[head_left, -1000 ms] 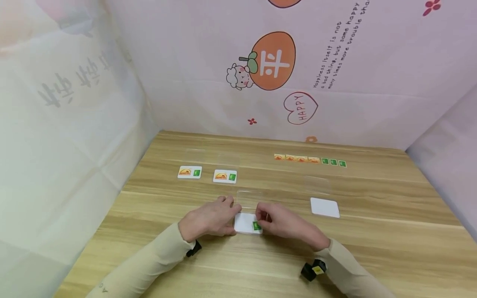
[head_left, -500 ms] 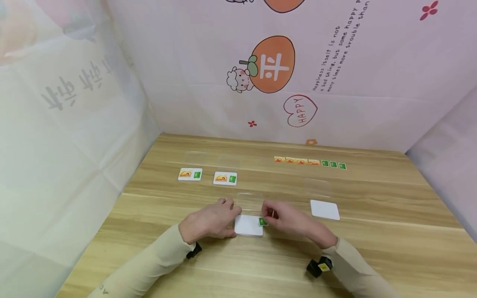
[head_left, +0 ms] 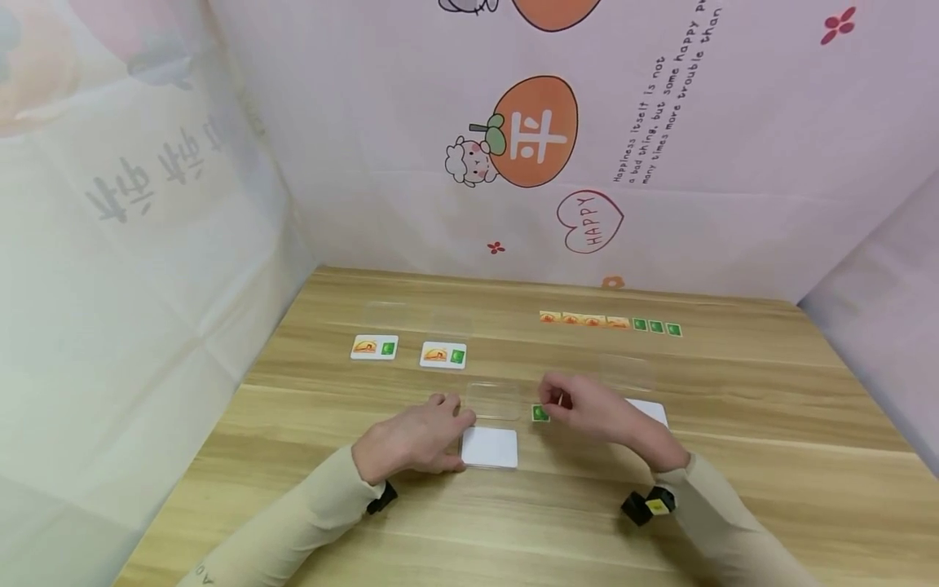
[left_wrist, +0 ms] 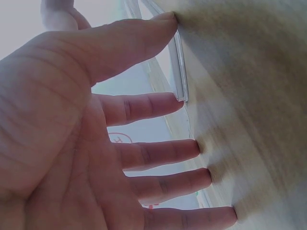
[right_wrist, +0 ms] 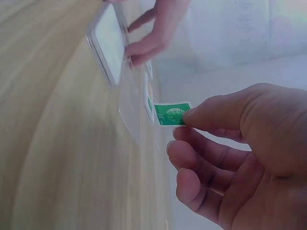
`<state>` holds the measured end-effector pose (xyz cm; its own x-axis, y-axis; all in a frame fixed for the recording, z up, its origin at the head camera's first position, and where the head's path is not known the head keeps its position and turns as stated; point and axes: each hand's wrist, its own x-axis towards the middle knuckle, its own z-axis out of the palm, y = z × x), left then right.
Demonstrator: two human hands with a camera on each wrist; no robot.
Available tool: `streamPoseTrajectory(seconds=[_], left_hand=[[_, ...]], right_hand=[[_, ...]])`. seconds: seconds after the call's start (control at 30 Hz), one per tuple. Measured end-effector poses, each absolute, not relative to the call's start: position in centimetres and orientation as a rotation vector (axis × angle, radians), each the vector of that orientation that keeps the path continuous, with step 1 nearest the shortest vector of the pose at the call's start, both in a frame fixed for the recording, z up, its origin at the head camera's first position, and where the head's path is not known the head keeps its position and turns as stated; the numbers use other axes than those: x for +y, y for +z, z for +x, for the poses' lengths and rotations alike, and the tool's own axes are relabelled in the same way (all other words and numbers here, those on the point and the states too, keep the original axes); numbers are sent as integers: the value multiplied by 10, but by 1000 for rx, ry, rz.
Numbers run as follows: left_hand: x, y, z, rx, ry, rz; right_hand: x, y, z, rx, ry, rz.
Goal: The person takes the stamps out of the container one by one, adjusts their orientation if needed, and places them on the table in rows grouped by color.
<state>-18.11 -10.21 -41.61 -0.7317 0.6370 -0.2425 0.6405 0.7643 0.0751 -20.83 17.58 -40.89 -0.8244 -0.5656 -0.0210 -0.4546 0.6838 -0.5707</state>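
My right hand [head_left: 597, 412] pinches a small green stamp [right_wrist: 168, 115] between thumb and forefinger, its other fingers curled below. In the head view the stamp is held over the wood, up and right of a white card [head_left: 490, 447] in a clear plastic case. My left hand [head_left: 414, 438] rests at that card's left edge. In the left wrist view, the thumb [left_wrist: 144, 36] and forefinger touch the case edge [left_wrist: 180, 72], while the other straight fingers stand on the table. A clear lid [head_left: 493, 401] lies just beyond the card.
Two cards [head_left: 374, 347] bearing an orange and a green stamp each lie at left. A row of orange stamps [head_left: 582, 319] and green stamps [head_left: 656, 328] lies at the back. A blank white card [head_left: 651, 412] is partly behind my right hand. Printed cloth walls [head_left: 367, 147] enclose the table.
My right hand has lifted the green stamp from the white card's right end and carried it up and to the right. My left hand stays at the card.
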Motion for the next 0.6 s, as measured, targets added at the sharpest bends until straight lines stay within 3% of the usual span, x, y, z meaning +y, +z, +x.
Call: streamPoseTrajectory(seconds=[0.6], left_hand=[[-103, -413, -181, 2688, 5, 964]], right_hand=[[191, -393, -230, 2749, -858, -873]])
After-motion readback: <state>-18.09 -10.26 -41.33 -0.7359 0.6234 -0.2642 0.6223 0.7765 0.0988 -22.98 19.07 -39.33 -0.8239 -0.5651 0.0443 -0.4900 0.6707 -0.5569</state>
